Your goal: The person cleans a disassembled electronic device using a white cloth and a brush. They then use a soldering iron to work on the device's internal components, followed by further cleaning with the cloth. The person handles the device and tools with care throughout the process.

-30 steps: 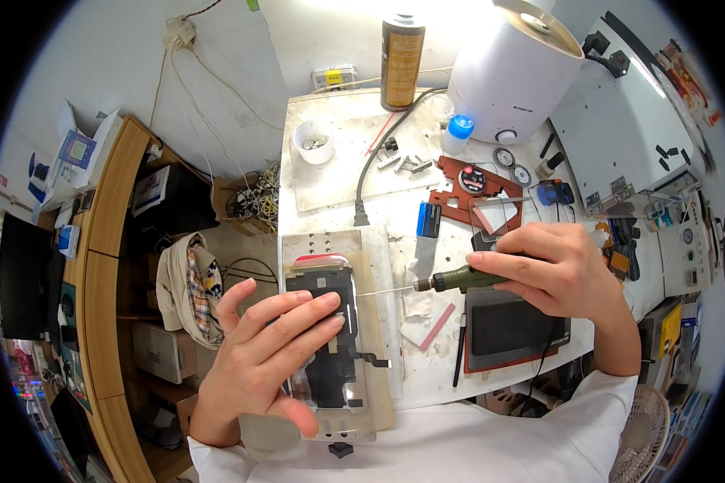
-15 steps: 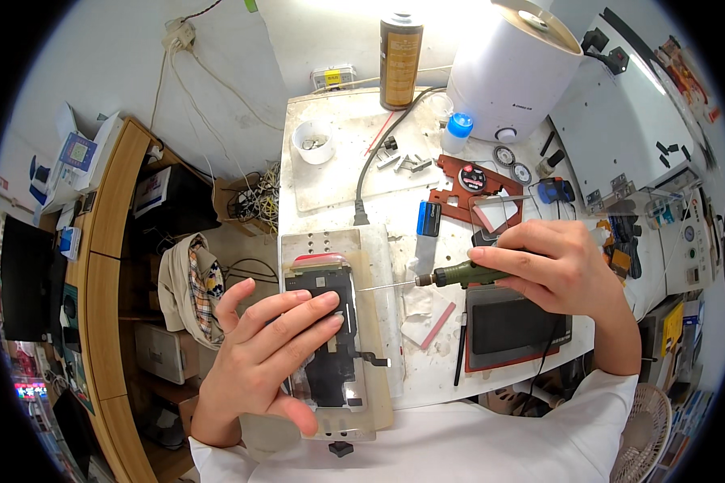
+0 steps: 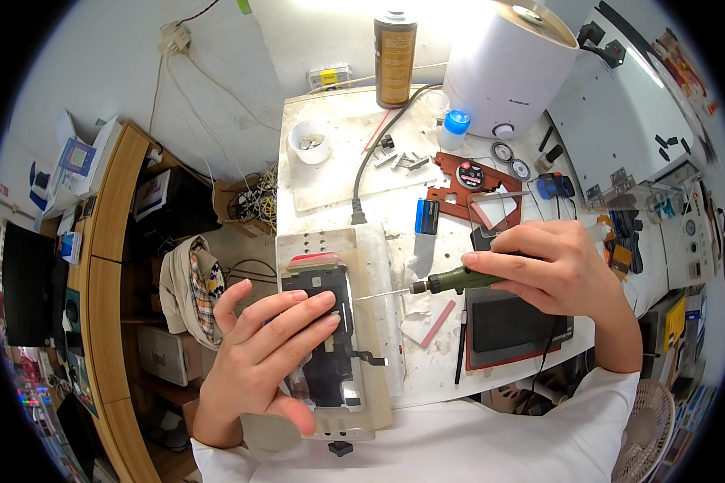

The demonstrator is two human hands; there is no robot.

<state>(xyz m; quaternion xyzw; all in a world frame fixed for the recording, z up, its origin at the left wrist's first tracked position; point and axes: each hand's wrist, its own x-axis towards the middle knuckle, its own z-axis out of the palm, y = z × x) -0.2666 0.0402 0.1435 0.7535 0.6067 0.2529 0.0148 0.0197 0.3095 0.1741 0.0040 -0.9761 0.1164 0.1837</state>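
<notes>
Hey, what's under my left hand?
Your bare left hand lies over a flat, black, rectangular phone panel. Its upper end, lower right part and a short black flexible strip at its right edge show. Whatever the palm and fingers cover can't be seen.

left hand [image 3: 262, 362] spread over black phone panel [image 3: 339, 346] on a plate [image 3: 334, 240], table's [image 3: 423, 388] left edge. right hand [image 3: 552, 262] grips green pen-like tool [image 3: 459, 280]; thin bit points at panel's right side, contact unclear. white cup [image 3: 310, 155] near far left corner; brown can [image 3: 395, 64], far edge.
</notes>
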